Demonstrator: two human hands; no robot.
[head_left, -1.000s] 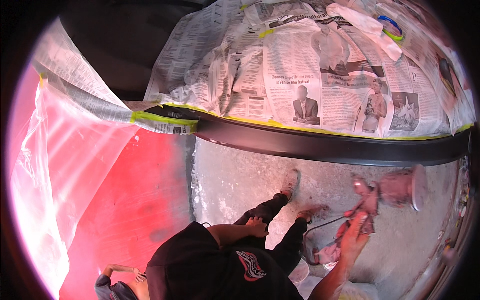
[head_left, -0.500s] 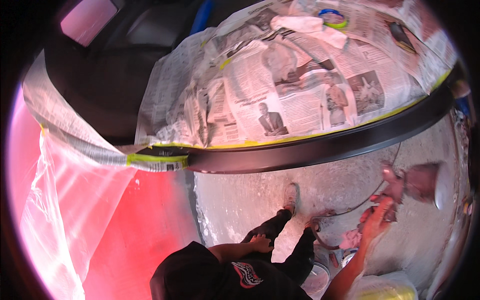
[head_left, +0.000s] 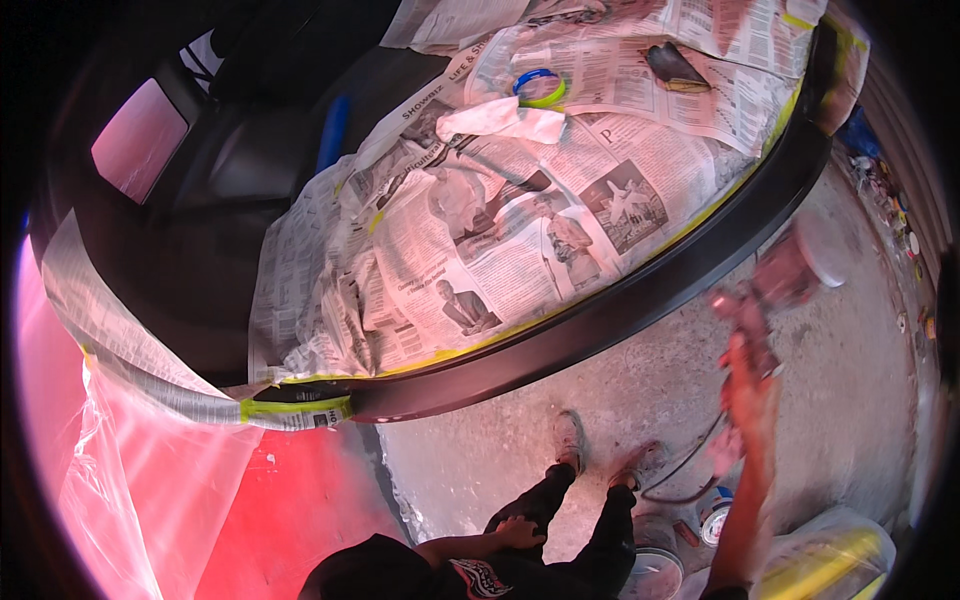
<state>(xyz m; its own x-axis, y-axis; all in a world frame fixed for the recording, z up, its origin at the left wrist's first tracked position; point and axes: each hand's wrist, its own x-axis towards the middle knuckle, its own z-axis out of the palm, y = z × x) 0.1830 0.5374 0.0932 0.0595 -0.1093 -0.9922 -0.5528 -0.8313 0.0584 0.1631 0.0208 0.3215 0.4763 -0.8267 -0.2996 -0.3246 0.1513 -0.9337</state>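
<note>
My right hand (head_left: 748, 395), blurred by motion, is closed round the handle of a spray gun (head_left: 748, 318). A reddish-stained paint cup (head_left: 785, 272) with a pale end stands out from the gun. The gun is close to the dark curved edge (head_left: 590, 347) of the car body, apart from it. Newspaper (head_left: 420, 300) covers the surface behind that edge, fixed with yellow tape (head_left: 470, 350). A thin dark hose (head_left: 690, 470) hangs below my right hand beside a pinkish cloth (head_left: 722, 452). My left hand (head_left: 520, 533) lies on my left thigh, fingers laid out and holding nothing.
Tape rolls (head_left: 540, 88), a white cloth (head_left: 500, 120) and a dark folded piece (head_left: 675, 68) lie on the newspaper. Clear plastic sheeting (head_left: 120, 480) hangs at left by a red surface (head_left: 250, 510). A bucket (head_left: 655, 575), a can (head_left: 714, 525) and a plastic bag (head_left: 825, 565) stand near my feet.
My right hand has raised the spray gun up and slightly left, nearer the dark edge. The view has swung, so the covered surface appears further left and tilted. My left hand stays on my thigh.
</note>
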